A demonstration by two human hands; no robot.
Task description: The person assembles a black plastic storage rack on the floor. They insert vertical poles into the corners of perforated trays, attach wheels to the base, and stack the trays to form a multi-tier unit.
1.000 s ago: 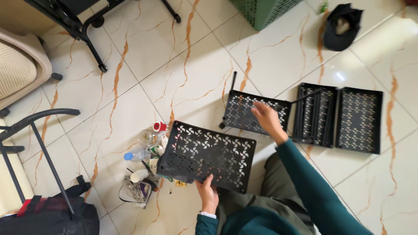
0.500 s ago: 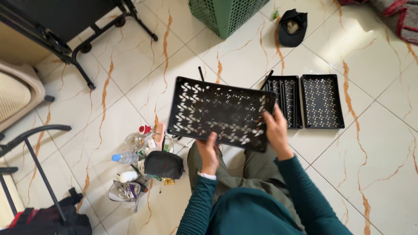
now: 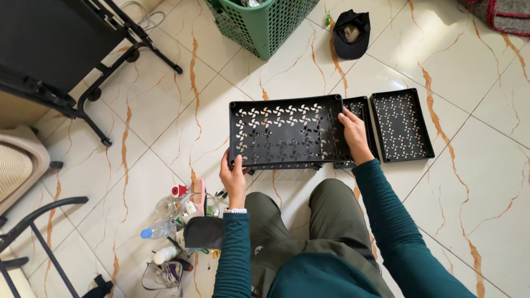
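Head view: I saw both hands gripping the tray.
Left hand and right hand had fingers curled over opposite rims (a light hold); I judged it could tip onto the trays beside it.

Just the one camera here, strapped on my head and pointing pretty much straight down at the tiled floor where I'm sitting. My own knees and teal sleeves fill the bottom edge, so it's close in. Both my left hand and right hand sit mid-frame, and the green basket clips the top edge.
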